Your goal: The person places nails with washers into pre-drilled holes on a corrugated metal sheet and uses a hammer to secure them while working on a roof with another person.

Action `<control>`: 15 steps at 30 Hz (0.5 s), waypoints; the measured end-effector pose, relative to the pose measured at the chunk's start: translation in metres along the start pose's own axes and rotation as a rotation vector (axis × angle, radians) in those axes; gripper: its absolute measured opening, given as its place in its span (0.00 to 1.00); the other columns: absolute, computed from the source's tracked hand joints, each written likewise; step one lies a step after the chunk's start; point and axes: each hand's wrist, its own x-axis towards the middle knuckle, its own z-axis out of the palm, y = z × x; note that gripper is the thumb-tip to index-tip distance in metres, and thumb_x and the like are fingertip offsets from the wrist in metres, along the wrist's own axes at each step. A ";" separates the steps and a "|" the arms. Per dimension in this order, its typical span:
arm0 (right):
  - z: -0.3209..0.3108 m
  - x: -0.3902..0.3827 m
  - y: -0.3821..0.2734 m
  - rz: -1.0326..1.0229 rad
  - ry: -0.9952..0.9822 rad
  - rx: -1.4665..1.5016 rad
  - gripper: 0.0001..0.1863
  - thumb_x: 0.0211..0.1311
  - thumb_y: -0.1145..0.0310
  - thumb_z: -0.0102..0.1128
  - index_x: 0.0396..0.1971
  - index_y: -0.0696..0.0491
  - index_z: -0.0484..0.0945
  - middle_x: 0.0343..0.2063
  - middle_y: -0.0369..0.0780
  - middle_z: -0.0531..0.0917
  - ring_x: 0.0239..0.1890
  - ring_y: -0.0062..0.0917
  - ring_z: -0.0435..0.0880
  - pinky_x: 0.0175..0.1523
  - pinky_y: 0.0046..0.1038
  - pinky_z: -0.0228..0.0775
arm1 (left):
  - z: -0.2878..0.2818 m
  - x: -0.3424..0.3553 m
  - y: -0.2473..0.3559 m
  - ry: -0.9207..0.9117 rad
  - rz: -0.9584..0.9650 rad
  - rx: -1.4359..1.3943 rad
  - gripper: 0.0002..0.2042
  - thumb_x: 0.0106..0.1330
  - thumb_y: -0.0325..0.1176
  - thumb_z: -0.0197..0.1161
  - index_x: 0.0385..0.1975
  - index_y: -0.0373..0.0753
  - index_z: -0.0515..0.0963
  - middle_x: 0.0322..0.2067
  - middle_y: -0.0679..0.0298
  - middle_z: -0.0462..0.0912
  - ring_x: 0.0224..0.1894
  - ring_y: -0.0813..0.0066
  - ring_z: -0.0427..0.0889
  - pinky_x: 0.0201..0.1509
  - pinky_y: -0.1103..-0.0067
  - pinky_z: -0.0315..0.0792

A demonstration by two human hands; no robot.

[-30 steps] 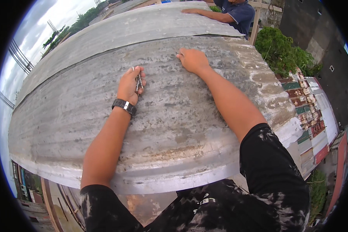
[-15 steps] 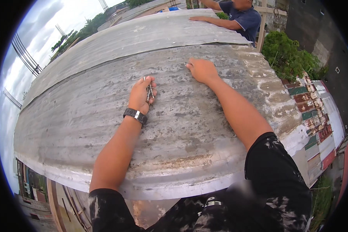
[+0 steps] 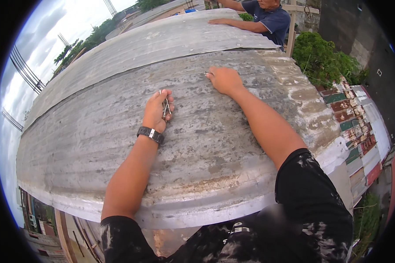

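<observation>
My left hand (image 3: 154, 109) is curled, palm turned partly up, around several thin metal nails (image 3: 166, 107) that cross one another in the fingers. Farther forward and to the right, my right hand (image 3: 226, 81) pinches a small shiny nail (image 3: 206, 73) between thumb and fingertips. Its fingers are just over the weathered grey corrugated roof sheet (image 3: 197, 136); whether the nail touches the metal cannot be told. The left hand hovers over or rests on the same sheet, with a dark watch (image 3: 150, 134) on its wrist.
A lighter corrugated sheet (image 3: 136, 48) overlaps the far side of the roof. Across it, a person (image 3: 272, 22) in a dark blue shirt lays a hand on the metal beside a wooden post (image 3: 290, 35). The roof's near edge (image 3: 175, 221) drops off before me. Green bushes (image 3: 322, 57) stand right.
The whole view has shifted slightly, so things sit a little farther left. Both hands keep their grips, and the nails in my left hand lie at a slightly different angle.
</observation>
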 end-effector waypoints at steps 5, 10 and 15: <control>0.001 0.000 0.000 -0.012 0.008 -0.021 0.19 0.78 0.52 0.52 0.46 0.52 0.82 0.40 0.50 0.89 0.47 0.48 0.88 0.51 0.51 0.78 | -0.002 0.001 0.001 -0.015 0.007 0.029 0.11 0.81 0.42 0.57 0.46 0.41 0.77 0.31 0.69 0.80 0.23 0.82 0.78 0.16 0.84 0.62; -0.001 0.001 -0.003 0.007 -0.007 -0.022 0.19 0.79 0.52 0.52 0.46 0.52 0.82 0.40 0.49 0.89 0.47 0.47 0.88 0.51 0.50 0.78 | -0.003 0.001 -0.001 -0.013 -0.002 0.024 0.11 0.81 0.42 0.57 0.47 0.41 0.78 0.31 0.70 0.80 0.24 0.82 0.78 0.16 0.84 0.62; 0.003 0.004 -0.004 -0.007 -0.012 -0.030 0.18 0.79 0.53 0.52 0.48 0.52 0.82 0.41 0.49 0.89 0.48 0.47 0.88 0.52 0.49 0.78 | -0.004 -0.002 0.001 -0.014 0.019 0.034 0.12 0.81 0.42 0.57 0.48 0.40 0.78 0.32 0.69 0.80 0.24 0.82 0.78 0.16 0.83 0.62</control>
